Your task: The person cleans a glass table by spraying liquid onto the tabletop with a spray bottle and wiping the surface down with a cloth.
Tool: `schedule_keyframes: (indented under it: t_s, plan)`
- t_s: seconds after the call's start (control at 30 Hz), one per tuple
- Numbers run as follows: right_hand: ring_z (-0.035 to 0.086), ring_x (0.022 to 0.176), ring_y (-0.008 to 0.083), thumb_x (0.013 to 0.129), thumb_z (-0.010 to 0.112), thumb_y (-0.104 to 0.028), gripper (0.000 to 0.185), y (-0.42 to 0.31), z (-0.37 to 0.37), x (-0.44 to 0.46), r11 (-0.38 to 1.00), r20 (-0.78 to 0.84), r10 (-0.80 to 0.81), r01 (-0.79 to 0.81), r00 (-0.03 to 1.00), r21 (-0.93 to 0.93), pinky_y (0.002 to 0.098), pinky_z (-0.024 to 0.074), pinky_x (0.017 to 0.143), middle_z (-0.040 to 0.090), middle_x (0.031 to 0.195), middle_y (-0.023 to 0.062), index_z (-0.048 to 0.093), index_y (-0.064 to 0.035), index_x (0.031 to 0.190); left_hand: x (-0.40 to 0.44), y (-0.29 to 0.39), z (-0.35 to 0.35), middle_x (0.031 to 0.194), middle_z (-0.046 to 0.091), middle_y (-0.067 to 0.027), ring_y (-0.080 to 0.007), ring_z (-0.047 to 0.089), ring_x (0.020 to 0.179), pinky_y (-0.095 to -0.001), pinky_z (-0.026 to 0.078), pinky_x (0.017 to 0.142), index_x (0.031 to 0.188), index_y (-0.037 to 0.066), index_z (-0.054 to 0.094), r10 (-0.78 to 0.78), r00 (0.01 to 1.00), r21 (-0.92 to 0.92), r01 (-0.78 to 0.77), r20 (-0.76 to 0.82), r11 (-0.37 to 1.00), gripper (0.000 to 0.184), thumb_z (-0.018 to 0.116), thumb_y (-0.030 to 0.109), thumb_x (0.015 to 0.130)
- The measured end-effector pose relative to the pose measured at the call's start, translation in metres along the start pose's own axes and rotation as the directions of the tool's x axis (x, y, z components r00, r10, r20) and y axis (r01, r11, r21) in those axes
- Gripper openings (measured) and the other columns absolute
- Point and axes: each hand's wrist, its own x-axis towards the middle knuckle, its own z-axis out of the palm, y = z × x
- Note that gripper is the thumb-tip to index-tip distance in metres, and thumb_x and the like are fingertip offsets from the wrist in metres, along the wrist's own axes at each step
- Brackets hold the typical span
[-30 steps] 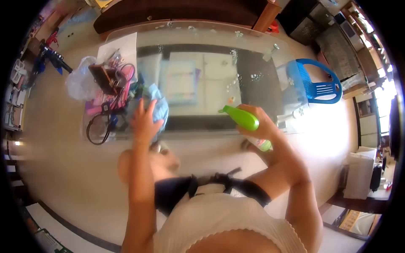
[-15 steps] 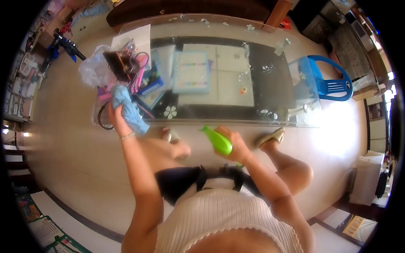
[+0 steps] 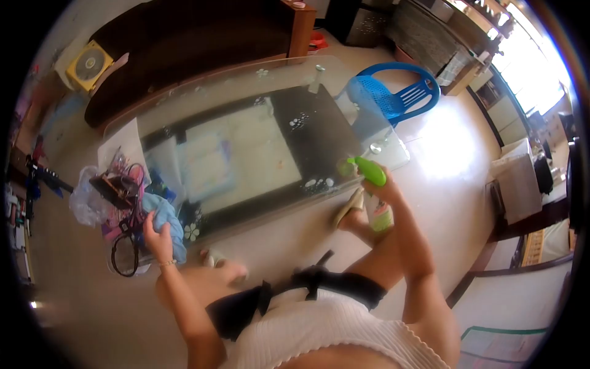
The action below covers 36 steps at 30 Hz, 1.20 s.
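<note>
My left hand (image 3: 158, 238) is closed on a crumpled light blue cloth (image 3: 169, 224) at the near left corner of the glass table (image 3: 326, 126). Right beside it lie a black looped strap (image 3: 125, 255) and a pile of small items with a brown case (image 3: 114, 189). My right hand (image 3: 384, 189) grips a spray bottle (image 3: 380, 216) with a bright green trigger head. The bottle is upright at the table's near right edge, its nozzle pointing left over the glass. My fingers partly hide its neck.
A blue plastic chair (image 3: 399, 101) stands against the table's right end. Behind the table is a dark brown sofa (image 3: 203, 37) with a yellow fan (image 3: 90, 64) at its left. A clear plastic bag (image 3: 88, 200) and a black tripod (image 3: 46, 175) are on the left.
The view has turned, so the table appears slanted. My right hand has brought the spray bottle up and right to the table edge. My left hand still holds the cloth beside the pile.
</note>
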Motion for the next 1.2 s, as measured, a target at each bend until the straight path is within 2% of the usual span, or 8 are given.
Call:
schedule_keyframes:
  t_s: [0.1, 0.17, 0.3, 0.47, 0.57, 0.83, 0.97, 1.2]
  plan:
    - [0.061, 0.081, 0.0197, 0.067, 0.065, -0.010, 0.041, 0.023, -0.035, 0.013, 0.993, -0.023, 0.116, -0.115, 0.993, 0.036, 0.0325, 0.0486, 0.072, 0.065, 0.089, 0.0085, 0.060, -0.0068, 0.107, 0.000, 0.006, 0.022, 0.107, 0.057, -0.0154, -0.0343, 0.053, 0.102, -0.0410, 0.041, 0.090, 0.111, 0.006, 0.057, 0.161, 0.978, 0.249, -0.189, 0.129, 0.950, 0.042, 0.058, 0.011, 0.069]
    - [0.062, 0.081, 0.0196, 0.067, 0.064, -0.010, 0.040, 0.039, -0.053, 0.022, 0.993, -0.062, 0.120, -0.119, 0.991, 0.027, 0.0328, 0.0488, 0.071, 0.065, 0.089, 0.0073, 0.061, -0.0073, 0.106, -0.002, 0.011, 0.034, 0.107, 0.056, -0.0147, -0.0347, 0.052, 0.101, -0.0423, 0.040, 0.090, 0.110, 0.009, 0.057, 0.190, 0.979, 0.342, -0.203, 0.073, 0.918, 0.042, 0.056, 0.010, 0.068]
    - [0.062, 0.075, 0.0183, 0.066, 0.065, -0.012, 0.037, 0.076, -0.079, 0.047, 0.994, -0.265, 0.100, -0.105, 0.959, -0.004, 0.0315, 0.0495, 0.068, 0.064, 0.083, 0.0063, 0.062, -0.0074, 0.102, -0.003, 0.021, 0.039, 0.106, 0.055, -0.0149, -0.0350, 0.051, 0.101, -0.0432, 0.040, 0.089, 0.109, 0.009, 0.057, 0.140, 0.990, 0.384, -0.136, 0.016, 0.913, 0.042, 0.055, 0.011, 0.067]
    - [0.061, 0.070, 0.0154, 0.066, 0.064, -0.013, 0.034, 0.085, -0.119, 0.060, 0.954, -0.192, 0.295, -0.299, 0.936, 0.009, 0.0302, 0.0496, 0.065, 0.065, 0.081, 0.0037, 0.064, -0.0091, 0.099, -0.006, 0.025, 0.041, 0.106, 0.055, -0.0148, -0.0351, 0.051, 0.100, -0.0434, 0.041, 0.087, 0.107, 0.009, 0.058, 0.133, 0.991, 0.390, -0.116, -0.017, 0.914, 0.042, 0.055, 0.011, 0.065]
    - [0.061, 0.071, 0.0153, 0.066, 0.063, -0.012, 0.033, 0.097, -0.133, 0.046, 0.975, -0.261, 0.211, -0.223, 0.942, -0.018, 0.0300, 0.0498, 0.064, 0.065, 0.084, 0.0031, 0.064, -0.0085, 0.099, -0.005, 0.020, 0.043, 0.105, 0.056, -0.0144, -0.0351, 0.051, 0.099, -0.0437, 0.041, 0.087, 0.106, 0.009, 0.058, 0.169, 0.985, 0.398, -0.140, -0.038, 0.907, 0.042, 0.055, 0.011, 0.065]
    - [0.060, 0.071, 0.0128, 0.064, 0.064, -0.008, 0.041, 0.079, -0.132, 0.035, 0.976, -0.100, 0.214, -0.217, 0.972, -0.012, 0.0280, 0.0503, 0.064, 0.064, 0.089, 0.0001, 0.064, -0.0110, 0.104, -0.003, 0.021, 0.046, 0.104, 0.056, -0.0139, -0.0348, 0.052, 0.098, -0.0437, 0.041, 0.086, 0.105, 0.009, 0.059, 0.177, 0.983, 0.435, -0.141, -0.043, 0.889, 0.041, 0.055, 0.011, 0.065]
    - [0.060, 0.068, 0.0125, 0.066, 0.064, -0.009, 0.029, 0.041, -0.124, 0.084, 0.996, -0.045, 0.059, -0.056, 0.997, 0.066, 0.0274, 0.0486, 0.061, 0.063, 0.078, 0.0022, 0.065, -0.0093, 0.095, -0.003, 0.023, 0.048, 0.104, 0.056, -0.0140, -0.0347, 0.052, 0.097, -0.0436, 0.041, 0.085, 0.105, 0.010, 0.059, 0.169, 0.985, 0.437, -0.133, -0.045, 0.890, 0.041, 0.054, 0.012, 0.065]
    - [0.058, 0.060, 0.0146, 0.066, 0.065, -0.014, 0.022, 0.043, -0.120, 0.188, 0.993, -0.172, 0.050, -0.032, 0.984, 0.110, 0.0288, 0.0470, 0.057, 0.061, 0.067, 0.0038, 0.063, -0.0045, 0.086, -0.002, 0.024, 0.047, 0.104, 0.056, -0.0143, -0.0354, 0.053, 0.097, -0.0436, 0.042, 0.085, 0.106, 0.010, 0.059, 0.164, 0.986, 0.452, -0.128, -0.040, 0.883, 0.041, 0.054, 0.013, 0.066]
